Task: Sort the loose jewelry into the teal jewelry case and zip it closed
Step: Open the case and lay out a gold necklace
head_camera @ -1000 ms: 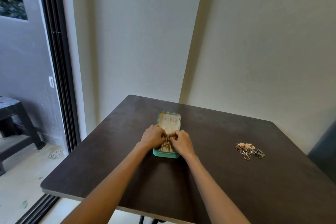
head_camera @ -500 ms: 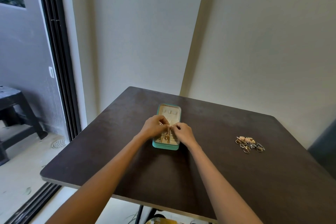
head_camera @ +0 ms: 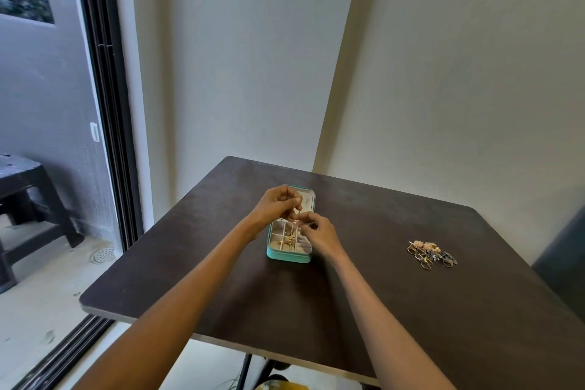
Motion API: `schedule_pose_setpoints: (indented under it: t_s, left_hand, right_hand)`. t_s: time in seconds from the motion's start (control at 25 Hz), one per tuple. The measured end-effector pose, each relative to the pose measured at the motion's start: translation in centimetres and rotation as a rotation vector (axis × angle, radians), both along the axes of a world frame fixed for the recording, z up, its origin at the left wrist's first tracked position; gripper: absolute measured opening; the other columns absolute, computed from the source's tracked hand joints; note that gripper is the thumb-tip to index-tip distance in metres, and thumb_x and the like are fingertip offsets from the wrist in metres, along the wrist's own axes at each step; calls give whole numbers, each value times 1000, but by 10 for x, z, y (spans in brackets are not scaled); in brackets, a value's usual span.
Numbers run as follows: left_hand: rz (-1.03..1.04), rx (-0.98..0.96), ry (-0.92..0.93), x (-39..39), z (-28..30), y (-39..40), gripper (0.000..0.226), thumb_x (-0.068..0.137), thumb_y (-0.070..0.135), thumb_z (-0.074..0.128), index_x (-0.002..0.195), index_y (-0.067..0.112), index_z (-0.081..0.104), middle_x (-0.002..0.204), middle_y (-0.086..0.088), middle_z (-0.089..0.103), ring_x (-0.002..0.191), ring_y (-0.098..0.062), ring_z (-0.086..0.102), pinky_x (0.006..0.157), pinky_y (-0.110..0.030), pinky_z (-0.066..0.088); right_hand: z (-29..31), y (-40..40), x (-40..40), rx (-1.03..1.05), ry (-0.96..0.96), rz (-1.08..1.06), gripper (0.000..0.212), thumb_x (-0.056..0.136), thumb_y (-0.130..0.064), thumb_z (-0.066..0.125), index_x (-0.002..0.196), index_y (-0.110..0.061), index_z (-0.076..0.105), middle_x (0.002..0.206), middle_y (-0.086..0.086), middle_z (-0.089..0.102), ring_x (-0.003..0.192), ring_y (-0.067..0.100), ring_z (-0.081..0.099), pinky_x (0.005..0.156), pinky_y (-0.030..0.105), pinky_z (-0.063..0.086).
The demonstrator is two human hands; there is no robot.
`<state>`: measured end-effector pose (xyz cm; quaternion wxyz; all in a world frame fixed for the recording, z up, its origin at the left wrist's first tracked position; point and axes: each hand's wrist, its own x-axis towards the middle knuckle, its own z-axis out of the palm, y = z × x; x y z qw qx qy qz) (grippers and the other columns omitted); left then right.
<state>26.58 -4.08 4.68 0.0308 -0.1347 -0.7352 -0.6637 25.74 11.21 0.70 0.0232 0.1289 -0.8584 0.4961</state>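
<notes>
Your left hand [head_camera: 276, 207] and right hand [head_camera: 318, 234] each pinch an end of a thin gold chain [head_camera: 296, 215], right above the open teal jewelry case [head_camera: 289, 256]. Slack could snag a divider; loose rings [head_camera: 431, 253] wait well right.

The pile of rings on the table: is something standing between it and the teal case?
Nothing visible does. Only bare table lies between the pile of rings and the teal case. The case is open, and both hands, left and right, are busy over it.
</notes>
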Motion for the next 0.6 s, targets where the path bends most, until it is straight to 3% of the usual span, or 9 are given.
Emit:
schedule_pose_setpoints:
  t_s: [0.12, 0.2, 0.4, 0.6]
  left_hand:
    - [40, -45, 29, 3, 10, 4, 8, 94, 9, 53, 97, 7, 61, 81, -7, 61, 53, -3, 53, 56, -13, 46]
    - [44, -54, 49, 4, 20, 7, 11, 94, 10, 52, 99, 6, 62, 74, -2, 58, 50, -2, 48, 52, -12, 41]
    - [13, -66, 71, 6, 41, 11, 13, 95, 10, 50, 87, 13, 60, 69, 0, 54, 54, -4, 43, 50, -12, 37]
    - [28, 175, 52, 7, 45, 10, 23, 97, 11, 43, 76, 13, 53, 60, 5, 54, 46, -4, 41, 49, -17, 34]
  right_hand:
    - [15, -2, 6, -176, -21, 35, 15, 90, -7, 58, 95, -18, 66, 87, -6, 66, 78, 6, 64, 65, 12, 49]
    - [21, -2, 5, -205, -26, 30, 8, 89, -15, 62, 94, -14, 68, 87, -4, 68, 78, 5, 63, 67, 14, 49]
    - [24, 3, 3, -275, -56, -25, 5, 88, -15, 65, 86, -17, 69, 91, 7, 70, 84, 18, 65, 79, 31, 55]
    - [29, 7, 9, -417, -64, -75, 11, 90, -12, 62, 98, -10, 68, 86, 5, 70, 75, 12, 64, 66, 17, 54]
